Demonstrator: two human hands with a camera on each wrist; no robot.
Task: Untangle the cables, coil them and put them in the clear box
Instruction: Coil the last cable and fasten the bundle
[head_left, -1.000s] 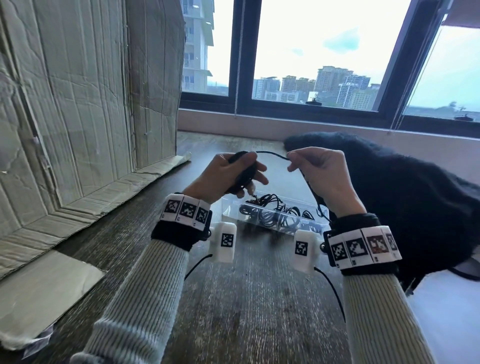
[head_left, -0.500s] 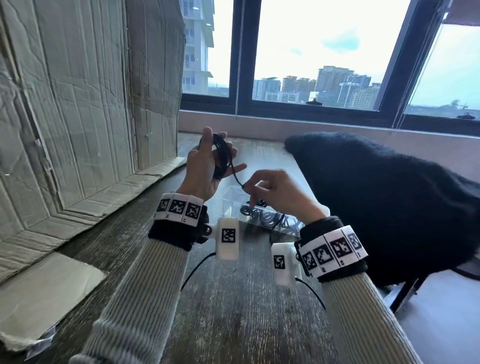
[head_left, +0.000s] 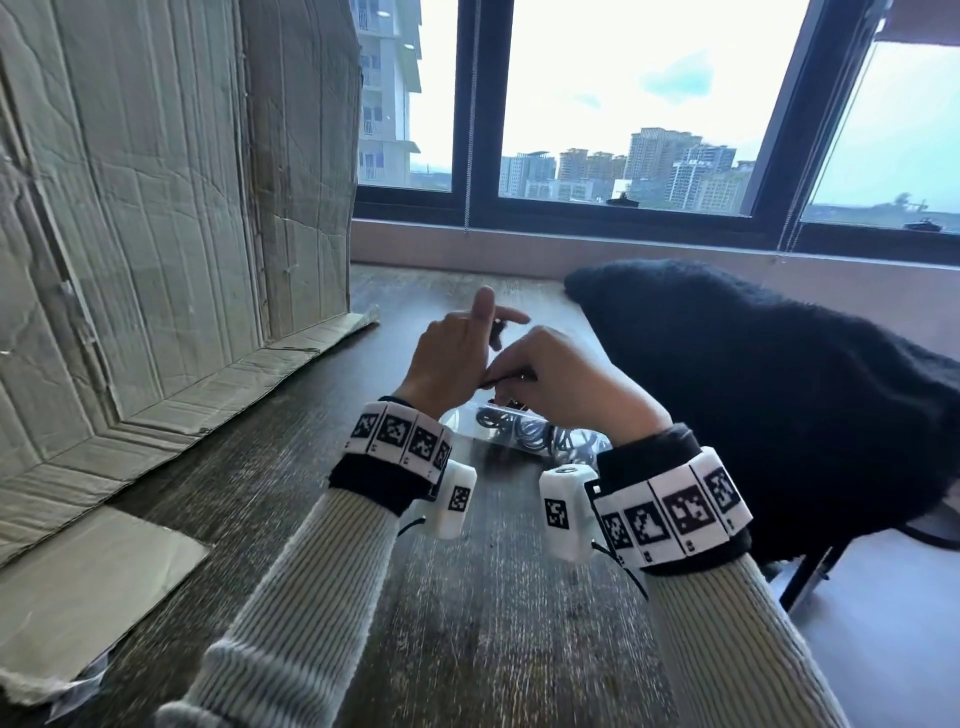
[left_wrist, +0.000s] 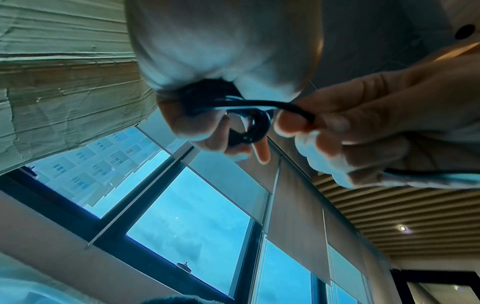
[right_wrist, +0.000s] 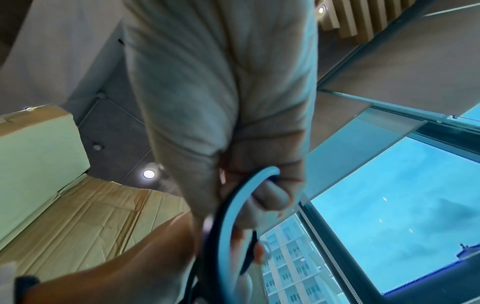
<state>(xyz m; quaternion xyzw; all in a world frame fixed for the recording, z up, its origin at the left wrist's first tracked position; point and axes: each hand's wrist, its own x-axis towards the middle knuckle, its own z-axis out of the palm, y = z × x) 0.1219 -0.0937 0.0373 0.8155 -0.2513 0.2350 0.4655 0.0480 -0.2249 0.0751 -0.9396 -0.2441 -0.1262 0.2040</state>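
My left hand (head_left: 462, 343) is raised above the table and holds a small coil of black cable (left_wrist: 249, 125) wound around its fingers, with the index finger sticking up. My right hand (head_left: 545, 379) is close beside it and pinches the loose strand of the same cable (left_wrist: 293, 108), which leads into the coil. In the right wrist view the cable (right_wrist: 233, 207) curves out of the right fist. Just below and behind both hands stands the clear box (head_left: 467, 423) on the table, with several coiled black cables (head_left: 540, 439) in it.
A large flattened cardboard sheet (head_left: 156, 208) leans upright along the left side, its flap lying on the dark wooden table (head_left: 493, 623). A black fuzzy garment (head_left: 753, 389) covers the right side. The window sill (head_left: 519, 244) bounds the far edge.
The right hand dropped from the raised strand toward the box, then came up against the left hand. The left hand turned with the coil, and the hands now sit close together.
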